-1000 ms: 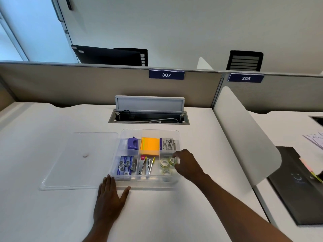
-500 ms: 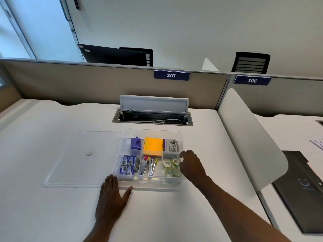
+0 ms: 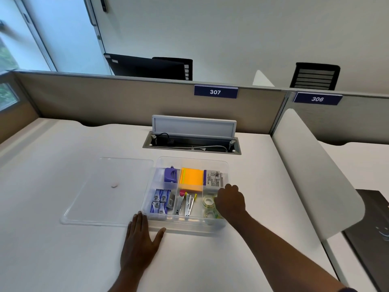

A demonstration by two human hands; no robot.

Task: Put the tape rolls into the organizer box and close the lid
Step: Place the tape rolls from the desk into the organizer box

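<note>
Tape rolls in, lid still off.

My right hand (image 3: 230, 202) has dropped lower into the organizer box (image 3: 189, 225) over its 4 o'clock compartment, knuckles curled over the tape rolls (image 3: 208, 201); whether it still grips one I cannot tell. My left hand (image 3: 141, 239) stays flat and spread at 7 o'clock. Closing comes next: the lid (image 3: 105, 190) lies at 9 o'clock on the white desk (image 3: 52, 260), partition (image 3: 126, 100) at 12.

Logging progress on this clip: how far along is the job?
Done: clear tape rolls sit in the clear plastic organizer box's front-right compartment. In hand: right hand reaches in there; its grip is hidden. Left hand lies flat on the desk. Left: flat clear lid lies beside the box.
</note>
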